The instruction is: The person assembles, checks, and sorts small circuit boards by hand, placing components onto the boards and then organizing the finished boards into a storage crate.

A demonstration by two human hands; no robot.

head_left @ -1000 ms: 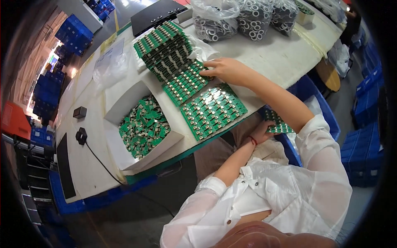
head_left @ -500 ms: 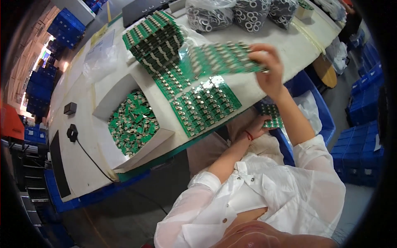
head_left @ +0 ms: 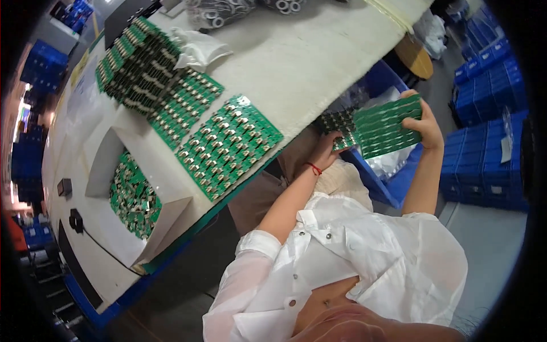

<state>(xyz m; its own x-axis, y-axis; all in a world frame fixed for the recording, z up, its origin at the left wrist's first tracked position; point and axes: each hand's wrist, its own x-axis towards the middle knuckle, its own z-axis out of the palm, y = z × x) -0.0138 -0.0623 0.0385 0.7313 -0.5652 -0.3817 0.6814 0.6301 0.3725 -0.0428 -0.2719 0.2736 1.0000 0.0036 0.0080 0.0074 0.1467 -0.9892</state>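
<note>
My left hand [head_left: 325, 150], with a red cord at its wrist, grips the edge of a green circuit board panel [head_left: 346, 139] studded with components. It is low beside the table, over a blue bin [head_left: 380, 191]. My right hand [head_left: 427, 128] pinches a second circuit board panel [head_left: 384, 130] by its far right edge, its flatter green face showing. The two panels meet or overlap at their edges; whether they touch I cannot tell. On the table, one circuit board panel [head_left: 228, 145] lies component side up, next to another panel [head_left: 185, 105] at the foot of a tall panel stack [head_left: 139, 68].
An open white box [head_left: 165, 231] of small green boards [head_left: 132, 196] stands on the table's left part. Bags of ring-shaped parts [head_left: 222, 12] lie at the back. Clear plastic [head_left: 393, 162] fills part of the bin. Blue crates [head_left: 481, 162] are stacked at right.
My right hand has brought its panel from above the table down to the right, beside the left hand's panel over the bin. The view has shifted, so the table appears further left.
</note>
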